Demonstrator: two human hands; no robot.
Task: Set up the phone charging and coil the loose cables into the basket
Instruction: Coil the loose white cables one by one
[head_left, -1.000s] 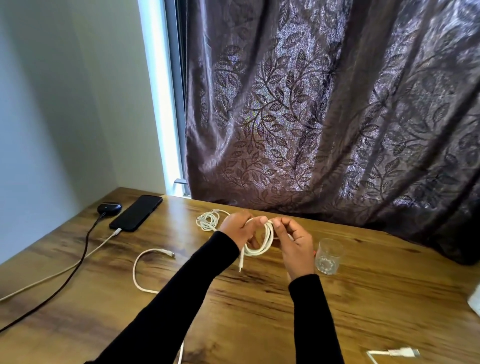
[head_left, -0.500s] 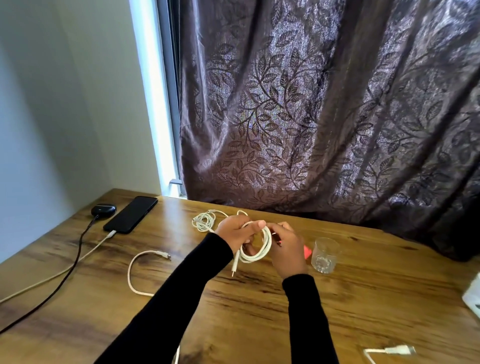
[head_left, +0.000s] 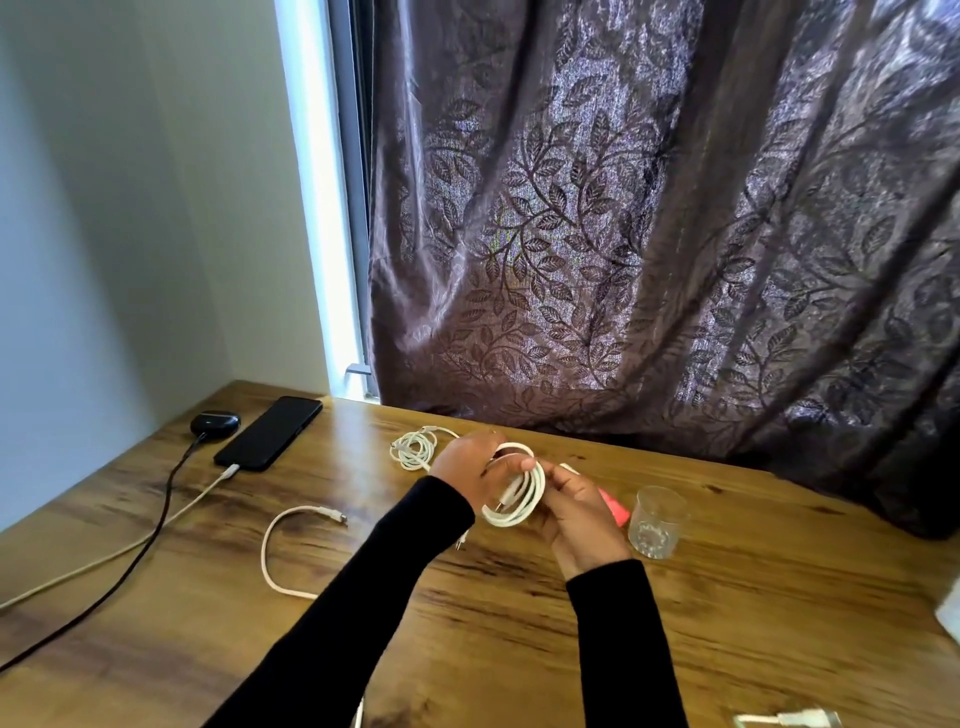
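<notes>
Over the last second the white cable coil has tightened between the two hands: the free plug end that dangled below the loops a moment ago is now drawn up against them, so the winding looks close to finished. The left hand has its grip wrapped around the far side of the coil, thumb laid over the top, while the right hand cups and pinches the near side from below. The coil is held just above the counter, not resting on it. No basket shows in the head view (it may lie outside the frame), so the drop-off is yet to come. The phone lies at the far left with a cable plugged in, so charging appears set up. Another coiled cable sits just behind the left hand, and a loose white cable still waits uncoiled.
</notes>
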